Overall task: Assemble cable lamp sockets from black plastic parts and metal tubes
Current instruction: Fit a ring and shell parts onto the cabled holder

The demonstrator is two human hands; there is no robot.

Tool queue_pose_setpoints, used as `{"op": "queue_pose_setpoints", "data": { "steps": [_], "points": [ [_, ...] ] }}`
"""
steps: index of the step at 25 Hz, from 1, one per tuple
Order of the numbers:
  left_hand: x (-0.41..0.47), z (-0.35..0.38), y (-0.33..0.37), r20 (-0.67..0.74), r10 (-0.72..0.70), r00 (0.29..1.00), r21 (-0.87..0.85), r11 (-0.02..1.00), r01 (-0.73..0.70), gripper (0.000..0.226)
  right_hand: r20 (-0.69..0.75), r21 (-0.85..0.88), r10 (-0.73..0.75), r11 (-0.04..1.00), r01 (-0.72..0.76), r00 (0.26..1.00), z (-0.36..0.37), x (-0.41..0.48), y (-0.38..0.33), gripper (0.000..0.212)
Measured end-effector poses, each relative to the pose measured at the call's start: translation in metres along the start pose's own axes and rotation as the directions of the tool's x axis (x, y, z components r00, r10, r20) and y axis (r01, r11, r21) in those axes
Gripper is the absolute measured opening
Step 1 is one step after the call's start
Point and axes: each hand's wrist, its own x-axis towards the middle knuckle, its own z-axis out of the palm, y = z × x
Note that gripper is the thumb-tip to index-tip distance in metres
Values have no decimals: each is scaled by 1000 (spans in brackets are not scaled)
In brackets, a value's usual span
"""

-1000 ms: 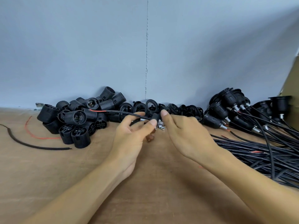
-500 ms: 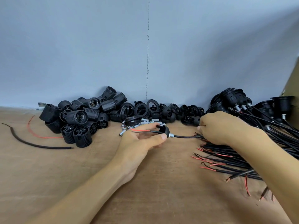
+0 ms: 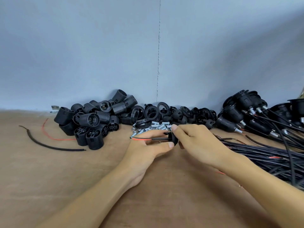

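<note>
My left hand [image 3: 148, 148] holds a black cable [image 3: 158, 139] whose red and black wire ends stick out to the left. A small black plastic cap [image 3: 173, 137] sits on that cable, and my right hand [image 3: 195, 140] pinches the cap from the right. Just behind both hands lies a small heap of short metal tubes [image 3: 154, 126]. A pile of black threaded socket bodies [image 3: 92, 120] lies to the left, and black rings and caps [image 3: 164, 112] are lined up along the wall.
Assembled sockets with cables [image 3: 246, 117] are stacked at the right, above a thick bundle of black cables [image 3: 266, 155]. A loose black cable piece [image 3: 49, 145] and a red wire [image 3: 49, 135] lie at the left on the brown table [image 3: 49, 178].
My right hand came back from the cable bundle at the right to the middle and now pinches the cap on the cable held by my left hand.
</note>
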Motion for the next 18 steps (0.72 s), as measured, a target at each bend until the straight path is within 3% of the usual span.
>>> {"op": "queue_pose_setpoints", "data": {
  "steps": [6, 10, 12, 16, 18],
  "points": [
    [4, -10, 4, 19, 10, 1000, 153, 988, -12, 34, -4, -102, -6, 995, 6, 1000, 6, 0, 14, 56],
    [8, -13, 3, 11, -40, 999, 150, 988, 38, 32, -43, -36, -67, 997, 65, 997, 14, -1, 15, 36],
    [9, -16, 2, 27, -40, 999, 172, 984, 35, 26, -27, -23, -133, 991, 132, 991, 16, -4, 15, 44],
    [10, -20, 2, -26, -14, 1000, 226, 974, 19, 30, -6, -93, -235, 968, 233, 972, 22, -5, 14, 28],
    [10, -20, 1, -84, 38, 996, 340, 940, -7, 35, -22, -112, -226, 968, 223, 974, 23, -5, 16, 25]
  ]
}}
